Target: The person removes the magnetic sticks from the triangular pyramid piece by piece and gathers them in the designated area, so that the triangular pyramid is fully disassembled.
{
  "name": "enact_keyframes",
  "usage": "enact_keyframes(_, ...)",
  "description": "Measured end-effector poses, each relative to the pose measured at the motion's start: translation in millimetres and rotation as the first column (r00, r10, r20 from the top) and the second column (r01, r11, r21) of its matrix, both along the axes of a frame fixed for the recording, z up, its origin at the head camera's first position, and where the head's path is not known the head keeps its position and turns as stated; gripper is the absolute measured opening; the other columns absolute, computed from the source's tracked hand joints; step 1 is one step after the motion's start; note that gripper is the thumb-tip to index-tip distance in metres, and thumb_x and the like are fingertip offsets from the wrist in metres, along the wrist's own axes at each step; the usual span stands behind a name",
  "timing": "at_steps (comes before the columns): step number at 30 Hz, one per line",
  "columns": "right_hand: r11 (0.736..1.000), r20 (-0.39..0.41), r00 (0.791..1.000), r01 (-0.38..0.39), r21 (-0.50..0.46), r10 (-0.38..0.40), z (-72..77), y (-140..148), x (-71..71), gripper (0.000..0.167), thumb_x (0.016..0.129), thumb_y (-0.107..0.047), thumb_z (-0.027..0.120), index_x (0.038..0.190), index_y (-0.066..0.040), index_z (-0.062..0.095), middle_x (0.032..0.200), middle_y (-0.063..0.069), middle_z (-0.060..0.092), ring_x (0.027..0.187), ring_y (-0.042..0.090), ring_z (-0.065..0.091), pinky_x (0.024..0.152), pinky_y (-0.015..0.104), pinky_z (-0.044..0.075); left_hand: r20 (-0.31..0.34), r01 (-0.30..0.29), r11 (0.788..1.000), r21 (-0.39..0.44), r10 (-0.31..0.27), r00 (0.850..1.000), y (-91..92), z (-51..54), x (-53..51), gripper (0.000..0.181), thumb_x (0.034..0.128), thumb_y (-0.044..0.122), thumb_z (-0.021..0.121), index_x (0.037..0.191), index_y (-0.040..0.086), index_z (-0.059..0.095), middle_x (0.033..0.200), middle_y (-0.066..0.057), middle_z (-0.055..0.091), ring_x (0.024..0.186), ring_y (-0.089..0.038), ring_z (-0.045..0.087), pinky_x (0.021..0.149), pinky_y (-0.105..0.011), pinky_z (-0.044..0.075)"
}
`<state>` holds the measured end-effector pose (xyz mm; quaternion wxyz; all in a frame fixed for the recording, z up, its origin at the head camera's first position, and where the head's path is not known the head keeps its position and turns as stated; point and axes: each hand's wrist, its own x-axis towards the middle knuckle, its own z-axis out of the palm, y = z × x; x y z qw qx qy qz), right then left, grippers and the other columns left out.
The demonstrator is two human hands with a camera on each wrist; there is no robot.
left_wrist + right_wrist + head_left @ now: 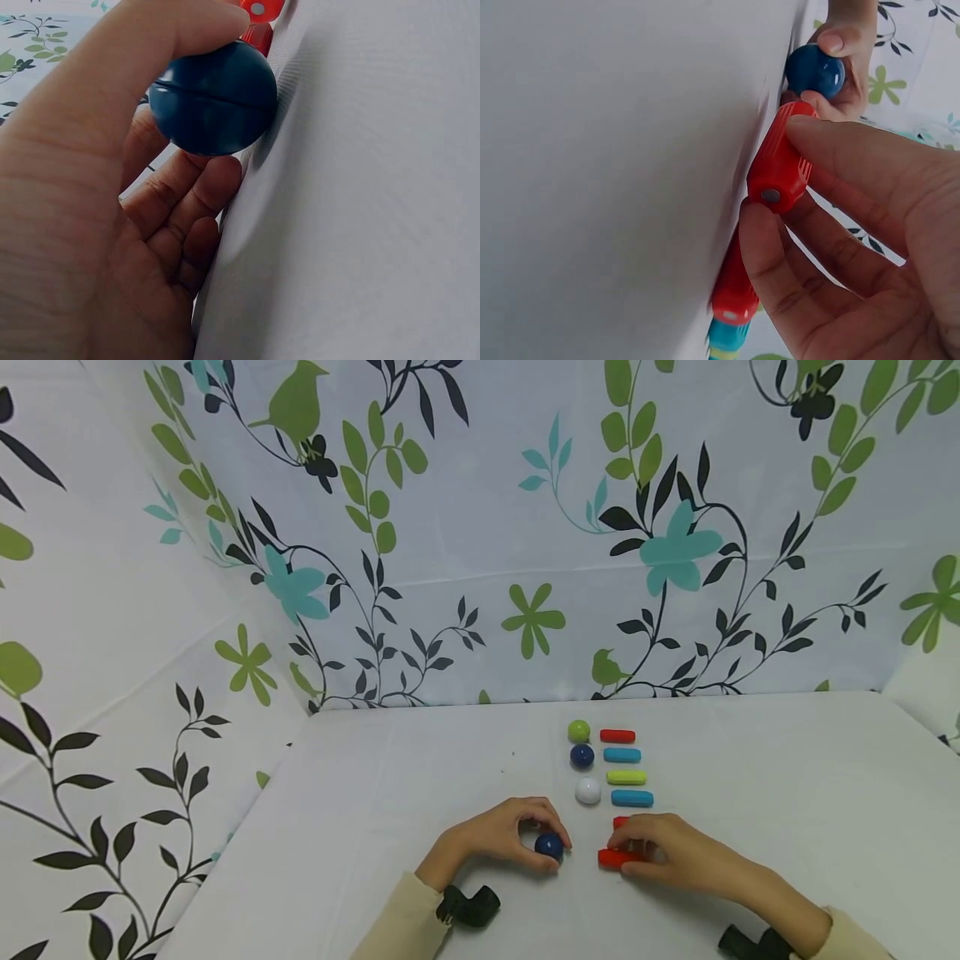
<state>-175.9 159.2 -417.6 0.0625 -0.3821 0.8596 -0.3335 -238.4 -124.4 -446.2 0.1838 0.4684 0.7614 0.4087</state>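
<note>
My left hand (504, 832) holds a dark blue ball (549, 846) between thumb and fingers, low over the white table. A seam line runs round this ball (214, 97) in the left wrist view. To its right, my right hand (678, 853) pinches a short red rod (613, 859) by thumb and fingertips. The rod (780, 161) has ribbed sides and a grey round spot on its end in the right wrist view. Just beyond lies a second red rod (620, 822), partly hidden by the right fingers.
Farther back, a green ball (578, 731), another dark blue ball (582, 756) and a white ball (588, 791) form a column. Beside them lie a red rod (617, 736), a blue rod (622, 755), a yellow-green rod (626, 777) and another blue rod (632, 798). Patterned cloth (465, 527) hangs behind.
</note>
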Motion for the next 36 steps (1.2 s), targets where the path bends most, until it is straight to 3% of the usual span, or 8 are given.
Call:
enact_keyframes(13, 0.997, 0.035, 0.996, 0.076, 0.024, -0.077, 2.2, 18, 2.9, 0.023, 0.085, -0.022, 0.075, 0.106, -0.012, 0.071, 0.099, -0.002, 0.066, 0.078, 0.002, 0.052, 0.066, 0.020, 0.051, 0.023, 0.001, 1.000, 0.012, -0.001, 1.000, -0.9, 1.8, 1.2, 0.028, 0.0823, 0.010, 0.078, 0.110, 0.010, 0.071, 0.106, 0.007, 0.063, 0.101, -0.001, 0.053, 0.092, -0.022, 0.045)
enact_keyframes(24, 0.998, 0.018, 0.998, 0.062, -0.001, -0.062, 0.5, 25, 2.0, 0.022, 0.085, -0.022, 0.075, 0.104, -0.012, 0.070, 0.095, -0.006, 0.064, 0.078, 0.002, 0.052, 0.065, 0.020, 0.050, 0.030, -0.017, 1.000, 0.023, 0.016, 0.999, 1.4, 3.1, 1.6, 0.029, 0.0810, 0.011, 0.079, 0.109, 0.011, 0.071, 0.104, 0.007, 0.063, 0.094, -0.001, 0.052, 0.084, -0.020, 0.046)
enact_keyframes(30, 0.998, -0.013, 0.999, 0.050, -0.036, -0.051, -1.0, 27, 2.5, 0.025, 0.085, -0.028, 0.075, 0.103, -0.013, 0.070, 0.093, -0.006, 0.064, 0.075, 0.002, 0.051, 0.062, 0.020, 0.049, -0.012, -0.009, 0.999, 0.038, 0.009, 1.000, 7.2, 4.8, 3.1, 0.030, 0.0819, 0.011, 0.078, 0.111, 0.011, 0.069, 0.104, 0.003, 0.064, 0.091, 0.000, 0.051, 0.082, -0.019, 0.047)
enact_keyframes(36, 0.997, -0.049, 0.998, 0.029, -0.067, -0.032, -2.8, 29, 1.9, 0.023, 0.086, -0.027, 0.075, 0.103, -0.012, 0.069, 0.091, -0.007, 0.064, 0.073, 0.001, 0.052, 0.060, 0.020, 0.048, -0.091, -0.077, 0.994, 0.078, 0.084, 0.992, 13.1, 2.3, 5.0, 0.032, 0.0830, 0.013, 0.078, 0.113, 0.011, 0.067, 0.102, 0.000, 0.064, 0.085, -0.002, 0.054, 0.078, -0.020, 0.049)
